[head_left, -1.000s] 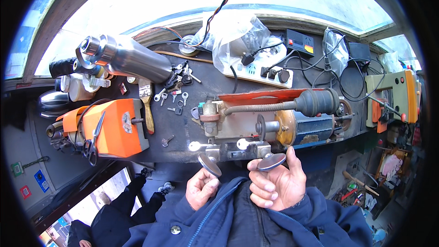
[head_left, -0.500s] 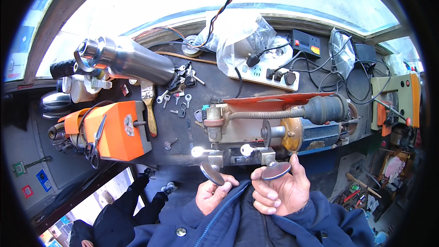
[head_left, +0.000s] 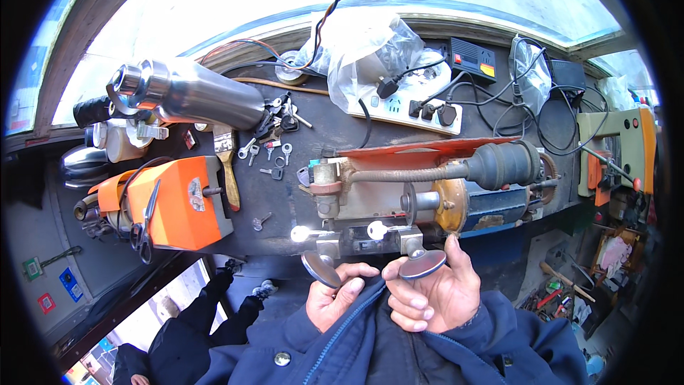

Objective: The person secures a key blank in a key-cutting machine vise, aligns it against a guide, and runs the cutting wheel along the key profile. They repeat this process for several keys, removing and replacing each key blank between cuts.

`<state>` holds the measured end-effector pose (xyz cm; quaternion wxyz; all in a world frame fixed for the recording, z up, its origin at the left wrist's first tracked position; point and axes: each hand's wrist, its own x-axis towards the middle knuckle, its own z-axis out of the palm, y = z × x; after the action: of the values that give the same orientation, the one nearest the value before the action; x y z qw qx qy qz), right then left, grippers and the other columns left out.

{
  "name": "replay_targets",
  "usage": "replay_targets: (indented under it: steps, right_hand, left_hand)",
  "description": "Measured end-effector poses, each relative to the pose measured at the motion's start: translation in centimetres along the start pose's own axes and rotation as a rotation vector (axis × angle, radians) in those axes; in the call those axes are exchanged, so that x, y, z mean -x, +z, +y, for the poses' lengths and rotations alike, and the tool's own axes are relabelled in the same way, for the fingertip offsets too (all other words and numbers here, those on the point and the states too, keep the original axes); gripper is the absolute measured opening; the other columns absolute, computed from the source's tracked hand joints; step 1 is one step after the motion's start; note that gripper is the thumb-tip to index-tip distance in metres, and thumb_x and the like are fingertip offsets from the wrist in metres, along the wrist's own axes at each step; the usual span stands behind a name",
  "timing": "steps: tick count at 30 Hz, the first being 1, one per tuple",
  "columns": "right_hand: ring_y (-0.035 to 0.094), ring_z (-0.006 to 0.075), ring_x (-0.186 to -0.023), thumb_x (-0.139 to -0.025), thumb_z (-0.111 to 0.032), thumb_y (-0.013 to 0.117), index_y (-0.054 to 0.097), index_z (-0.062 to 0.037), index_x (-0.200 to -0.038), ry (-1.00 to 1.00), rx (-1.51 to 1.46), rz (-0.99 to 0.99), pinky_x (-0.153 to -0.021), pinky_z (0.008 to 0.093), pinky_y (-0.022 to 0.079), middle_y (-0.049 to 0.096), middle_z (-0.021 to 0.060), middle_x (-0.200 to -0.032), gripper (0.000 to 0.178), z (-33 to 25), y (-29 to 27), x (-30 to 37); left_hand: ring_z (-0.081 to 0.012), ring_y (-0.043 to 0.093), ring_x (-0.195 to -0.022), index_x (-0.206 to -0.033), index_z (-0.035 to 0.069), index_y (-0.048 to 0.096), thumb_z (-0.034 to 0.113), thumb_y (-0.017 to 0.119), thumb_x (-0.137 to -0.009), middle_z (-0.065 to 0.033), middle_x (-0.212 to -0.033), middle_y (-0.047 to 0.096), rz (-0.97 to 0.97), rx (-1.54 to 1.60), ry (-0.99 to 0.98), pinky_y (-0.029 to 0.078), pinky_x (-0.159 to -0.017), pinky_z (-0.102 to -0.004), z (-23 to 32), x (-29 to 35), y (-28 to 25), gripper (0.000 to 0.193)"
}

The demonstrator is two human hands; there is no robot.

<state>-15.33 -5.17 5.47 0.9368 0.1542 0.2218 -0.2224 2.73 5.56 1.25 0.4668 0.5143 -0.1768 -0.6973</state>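
Note:
An old key-cutting machine [head_left: 370, 192] lies along the bench's near edge. Bright keys sit in its two clamps, the left key [head_left: 300, 233] and the right key [head_left: 377, 229]. Each clamp has a round flat knob facing me. My left hand [head_left: 333, 301] is beside the left knob [head_left: 320, 269], its index finger stretched to the right and its thumb apart from it; the knob partly hides the other fingers. Around the right knob [head_left: 423, 264], my right hand [head_left: 442, 292] has its curled fingers and raised thumb on either side. The two index fingertips are close together.
Loose keys [head_left: 276, 171], a paintbrush [head_left: 226, 164] and a steel flask [head_left: 206, 93] are left of the machine. An orange machine [head_left: 174, 203] with scissors stands farther left. Behind are a power strip [head_left: 442, 121] and cables. Tools [head_left: 556, 306] lie low at right. Another person's legs [head_left: 192, 328] show lower left.
The view has shifted slightly, moving the bench things a little left. My left index finger has stretched out to the right, toward my right index fingertip. My right hand stays around its knob.

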Motion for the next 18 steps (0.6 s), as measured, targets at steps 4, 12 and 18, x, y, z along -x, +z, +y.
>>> replay_targets:
  steps: [4, 12, 18]
  right_hand:
    - [0.041, 0.0108, -0.054, -0.097, -0.073, 0.026, 0.053, 0.0088, -0.129, -0.001, 0.013, 0.014, -0.052, 0.028, 0.041, 0.043, 0.0024, -0.068, 0.092, 0.02, 0.13, 0.02]
    - [0.038, 0.0097, -0.054, -0.096, -0.074, 0.028, 0.054, 0.0081, -0.129, 0.004, 0.029, 0.026, -0.051, 0.0266, 0.038, 0.04, 0.0002, -0.067, 0.093, 0.06, 0.4, -0.1]
    - [0.04, 0.0093, -0.055, -0.096, -0.074, 0.028, 0.054, 0.0089, -0.129, 0.007, 0.017, 0.021, -0.052, 0.0266, 0.039, 0.043, 0.0008, -0.068, 0.093, 0.19, 0.23, -0.14]
  left_hand:
    - [-0.0043, 0.053, -0.09, -0.129, -0.003, 0.056, 0.016, 0.051, -0.104, -0.002, -0.103, 0.064, 0.005, 0.063, -0.021, 0.041, -0.082, -0.0212, 0.2, -0.16, 0.38, 0.032]
    - [-0.0186, 0.05, -0.105, -0.142, -0.003, 0.041, 0.017, 0.052, -0.103, -0.0132, -0.115, 0.051, -0.055, 0.125, 0.032, 0.038, -0.091, -0.03, -0.47, -0.71, 0.42, 0.045]
    - [-0.0242, 0.06, -0.121, -0.15, 0.001, 0.03, 0.019, 0.052, -0.103, -0.0211, -0.135, 0.057, -0.028, 0.227, -0.042, 0.045, -0.104, -0.0331, -0.3, -0.68, 0.72, 0.054]
